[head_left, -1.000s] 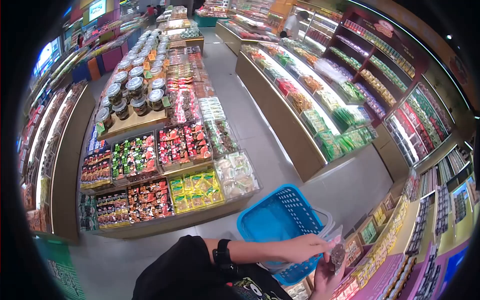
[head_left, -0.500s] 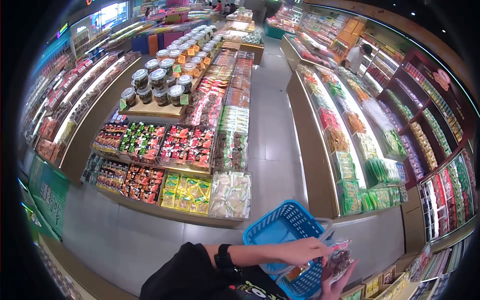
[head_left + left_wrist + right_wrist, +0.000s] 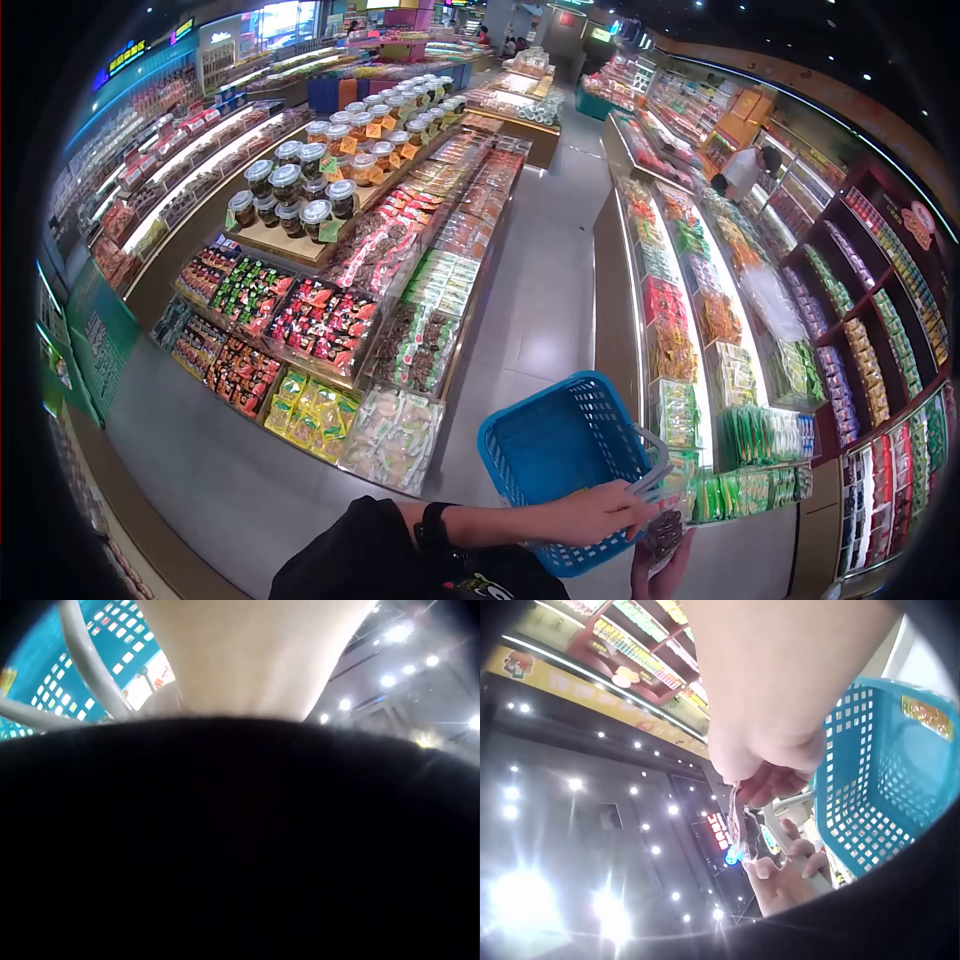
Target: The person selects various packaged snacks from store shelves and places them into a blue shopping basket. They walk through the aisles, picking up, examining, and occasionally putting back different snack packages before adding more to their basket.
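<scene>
My left hand (image 3: 600,510), on the arm with a black wristband, pinches the upper part of a small clear packet (image 3: 664,534) with dark brown contents. My right hand (image 3: 668,572) grips that packet from below. In the right wrist view, the right hand (image 3: 769,746) and the left hand (image 3: 784,874) meet at the crinkled plastic (image 3: 739,821). A blue basket (image 3: 545,425) with pale handles hangs beside the hands; an orange-yellow packet (image 3: 928,718) lies in it. What bears the handles is hidden. The left wrist view mostly shows skin and dark cloth.
A display island (image 3: 390,440) of wrapped snacks and lidded jars (image 3: 285,182) stands to the left. Lit snack bins (image 3: 735,380) and a dark red shelf (image 3: 850,290) line the right. A floor aisle (image 3: 535,300) runs between. Someone in white (image 3: 742,172) stands farther back.
The head view has swung, bringing more of the far store and ceiling into sight, and the aisle has shifted right. Both hands have stayed on the packet.
</scene>
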Demonstrator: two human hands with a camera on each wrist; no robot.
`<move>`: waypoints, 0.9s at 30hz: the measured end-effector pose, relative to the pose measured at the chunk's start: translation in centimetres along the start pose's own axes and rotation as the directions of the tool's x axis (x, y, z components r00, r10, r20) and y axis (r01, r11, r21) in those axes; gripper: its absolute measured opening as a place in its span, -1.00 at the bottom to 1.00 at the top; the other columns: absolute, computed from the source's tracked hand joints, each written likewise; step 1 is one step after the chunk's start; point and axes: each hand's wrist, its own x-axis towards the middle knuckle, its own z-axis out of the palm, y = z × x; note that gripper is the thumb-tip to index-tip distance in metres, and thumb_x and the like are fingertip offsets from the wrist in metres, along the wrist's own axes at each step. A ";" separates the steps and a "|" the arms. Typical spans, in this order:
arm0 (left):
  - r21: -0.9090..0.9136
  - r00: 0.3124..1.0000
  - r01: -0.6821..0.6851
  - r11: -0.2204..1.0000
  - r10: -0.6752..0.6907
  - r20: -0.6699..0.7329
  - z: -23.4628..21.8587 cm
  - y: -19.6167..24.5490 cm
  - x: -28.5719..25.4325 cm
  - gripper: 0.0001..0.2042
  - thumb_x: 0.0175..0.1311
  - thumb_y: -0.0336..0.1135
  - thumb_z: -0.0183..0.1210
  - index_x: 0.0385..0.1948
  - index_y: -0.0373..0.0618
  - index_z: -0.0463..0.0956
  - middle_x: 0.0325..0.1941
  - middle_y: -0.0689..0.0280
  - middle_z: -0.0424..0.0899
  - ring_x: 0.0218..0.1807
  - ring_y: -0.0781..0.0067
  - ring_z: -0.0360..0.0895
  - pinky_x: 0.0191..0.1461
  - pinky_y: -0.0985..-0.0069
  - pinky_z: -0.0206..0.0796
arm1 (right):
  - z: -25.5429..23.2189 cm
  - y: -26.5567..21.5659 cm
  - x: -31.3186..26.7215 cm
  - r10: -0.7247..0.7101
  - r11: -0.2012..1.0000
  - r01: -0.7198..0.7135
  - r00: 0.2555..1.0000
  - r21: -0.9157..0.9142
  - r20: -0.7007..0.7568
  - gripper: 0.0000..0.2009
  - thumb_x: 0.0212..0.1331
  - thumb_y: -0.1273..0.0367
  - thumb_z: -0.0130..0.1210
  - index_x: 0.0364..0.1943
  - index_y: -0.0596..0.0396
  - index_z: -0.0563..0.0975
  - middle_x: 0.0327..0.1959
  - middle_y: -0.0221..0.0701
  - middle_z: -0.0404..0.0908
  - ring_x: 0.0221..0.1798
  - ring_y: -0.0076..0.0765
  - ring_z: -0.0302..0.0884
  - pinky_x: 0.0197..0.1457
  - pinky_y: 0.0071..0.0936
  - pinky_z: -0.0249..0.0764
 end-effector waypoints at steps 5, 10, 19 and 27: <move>-0.027 0.995 0.098 0.995 -0.097 0.025 -2.8 -2.2 6.2 -0.55 0.40 -0.03 -0.20 -0.59 -0.15 0.43 -0.45 0.31 0.35 -0.23 0.39 0.25 -0.05 0.47 0.12 | -5.9 -4.4 8.8 -0.038 0.959 0.067 0.993 -0.275 0.111 -0.63 0.17 0.17 0.10 -0.09 0.14 0.43 -0.22 -0.32 0.54 -0.25 -0.44 0.52 -0.23 -0.50 0.48; -0.056 0.962 -0.050 0.997 0.033 -0.270 -3.2 -3.4 13.5 -0.52 0.39 -0.03 -0.18 -0.66 -0.21 0.38 -0.62 0.29 0.33 -0.49 0.49 0.28 -0.33 0.49 0.15 | -8.7 -11.0 18.1 0.250 0.741 -0.061 0.949 -0.668 0.191 -0.82 0.08 0.48 0.14 -0.23 0.16 0.47 -0.46 -0.40 0.53 -0.45 -0.51 0.47 -0.38 -0.56 0.40; -0.367 0.676 0.128 0.921 -0.352 -0.648 -5.8 -3.9 15.6 -0.58 0.38 -0.04 -0.17 -0.59 -0.15 0.40 -0.45 0.35 0.36 -0.39 0.55 0.31 -0.29 0.60 0.15 | -3.5 -11.6 33.1 0.501 0.545 0.122 0.746 -0.829 0.439 -0.90 -0.01 0.43 0.16 -0.40 0.12 0.54 -0.67 -0.54 0.40 -0.69 -0.59 0.26 -0.66 -0.62 0.13; -0.490 0.073 -0.295 0.820 -0.492 -0.868 -7.9 -4.8 11.6 -0.78 0.30 -0.20 -0.05 -0.41 -0.14 0.44 -0.43 0.40 0.41 -0.40 0.65 0.35 -0.37 0.66 0.21 | 3.9 -3.6 43.3 0.452 0.892 -0.316 0.604 -0.323 0.657 -0.79 0.19 0.41 0.09 -0.15 0.24 0.49 -0.12 -0.25 0.56 -0.06 -0.27 0.52 0.04 -0.29 0.46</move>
